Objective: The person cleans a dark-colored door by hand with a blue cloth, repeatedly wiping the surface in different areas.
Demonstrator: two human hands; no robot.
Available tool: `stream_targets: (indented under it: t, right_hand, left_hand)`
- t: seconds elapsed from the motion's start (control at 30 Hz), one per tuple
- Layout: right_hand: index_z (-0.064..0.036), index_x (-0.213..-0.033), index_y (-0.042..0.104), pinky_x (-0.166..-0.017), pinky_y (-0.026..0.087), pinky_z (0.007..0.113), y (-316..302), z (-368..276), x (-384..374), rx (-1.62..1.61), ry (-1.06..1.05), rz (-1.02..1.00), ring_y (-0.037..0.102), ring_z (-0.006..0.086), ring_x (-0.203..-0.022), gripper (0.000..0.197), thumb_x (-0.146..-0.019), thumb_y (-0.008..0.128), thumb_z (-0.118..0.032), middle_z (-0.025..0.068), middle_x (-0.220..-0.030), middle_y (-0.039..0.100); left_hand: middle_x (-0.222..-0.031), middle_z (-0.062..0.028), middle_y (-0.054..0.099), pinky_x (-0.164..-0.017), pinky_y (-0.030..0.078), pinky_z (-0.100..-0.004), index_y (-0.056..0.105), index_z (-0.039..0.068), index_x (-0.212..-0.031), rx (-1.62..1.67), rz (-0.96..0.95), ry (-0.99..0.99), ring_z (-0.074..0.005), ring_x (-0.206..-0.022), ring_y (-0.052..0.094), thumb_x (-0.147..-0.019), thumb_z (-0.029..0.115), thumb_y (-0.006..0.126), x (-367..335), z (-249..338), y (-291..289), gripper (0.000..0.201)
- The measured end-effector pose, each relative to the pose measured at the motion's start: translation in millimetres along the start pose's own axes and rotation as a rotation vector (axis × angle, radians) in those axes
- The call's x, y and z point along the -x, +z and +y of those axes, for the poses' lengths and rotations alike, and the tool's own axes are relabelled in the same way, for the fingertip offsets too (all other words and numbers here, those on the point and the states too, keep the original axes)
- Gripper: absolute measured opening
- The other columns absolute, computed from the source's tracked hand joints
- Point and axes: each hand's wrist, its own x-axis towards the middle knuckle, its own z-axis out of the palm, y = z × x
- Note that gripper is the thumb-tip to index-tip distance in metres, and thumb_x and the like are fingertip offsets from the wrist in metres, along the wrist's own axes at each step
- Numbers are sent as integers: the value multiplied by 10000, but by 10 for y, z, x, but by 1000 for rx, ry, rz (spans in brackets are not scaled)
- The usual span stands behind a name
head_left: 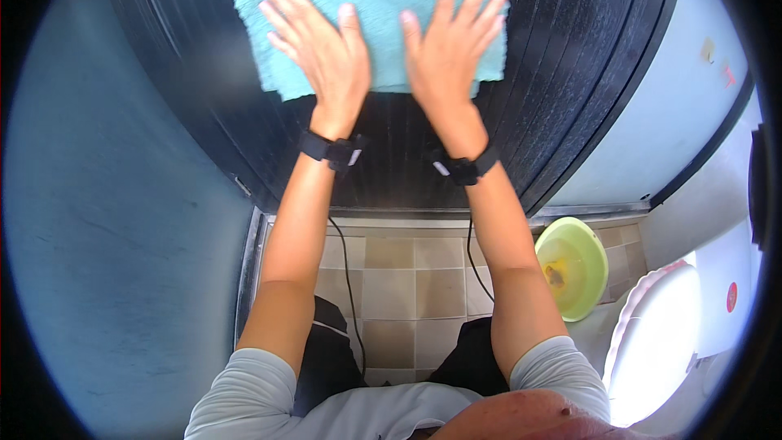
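A turquoise cloth [383, 41] lies spread, apparently folded, against a dark panelled door [383, 151]. Both my arms reach forward to it. My left hand [322, 53] is pressed flat on its left half with the fingers fanned out. On the right half, my right hand [450, 49] rests the same way, palm down and fingers apart. Neither hand grips the cloth. Each wrist wears a black band with a small device, and thin black cables hang below. The door beneath the cloth is hidden.
A lime-green basin [573, 269] with something yellow-brown inside stands on the tiled floor [391, 293] at the right. Nearer me is a white, scallop-edged rounded object [660, 342]. A blue-grey wall [122, 220] runs close along my left, and a pale panel [652, 98] flanks the door's right.
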Motion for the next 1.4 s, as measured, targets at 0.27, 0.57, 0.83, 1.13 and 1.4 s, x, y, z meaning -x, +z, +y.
stream_targets:
  t: [0.27, 0.57, 0.83, 1.13, 1.4]
  right_hand:
    - [-29, -1446, 226, -1062, 113, 624, -45, 190, 295, -9, 42, -76, 3, 521, -1366, 766, -852, 580, -359, 328, -1488, 21]
    - [-21, -1470, 114, -1059, 70, 631, -326, 1050, 322, 57, 88, 18, -24, 495, -1378, 689, -936, 418, -332, 311, -1498, -25]
    - [-19, -1461, 163, -1047, 95, 641, -175, 780, 210, 110, 28, 51, 8, 522, -1362, 720, -909, 478, -357, 325, -1490, 14]
    - [-92, -1437, 291, -1046, 144, 623, 60, 24, 488, 8, -27, -104, 58, 519, -1362, 761, -820, 610, -403, 323, -1485, 72]
    - [-47, -1454, 217, -1050, 94, 638, -30, 281, 415, 33, 16, -92, -2, 523, -1362, 774, -856, 576, -383, 330, -1486, -2]
  left_hand:
    - [-1497, -313, 8, -1047, 10, -647, 115, -65, -1442, -133, -10, 20, -496, -1376, -41, -916, 350, 450, 250, 126, 200, 749]
    - [-1504, -244, 142, -997, 118, -705, 277, 37, -1432, 86, -299, 255, -492, -1367, 99, -868, 329, 533, 655, 831, 493, 685]
    - [-1504, -288, 61, -1017, 81, -684, 211, -2, -1442, 29, -232, 165, -496, -1375, 33, -853, 308, 573, 563, 431, 316, 758]
    - [-1473, -356, 12, -1033, 46, -658, 130, -97, -1421, -194, -180, 132, -517, -1368, -19, -828, 327, 568, 396, -202, -62, 850]
    - [-1439, -412, -4, -939, 44, -751, 148, -79, -1426, -126, -75, 90, -603, -1318, -36, -844, 316, 520, 398, 42, 139, 796]
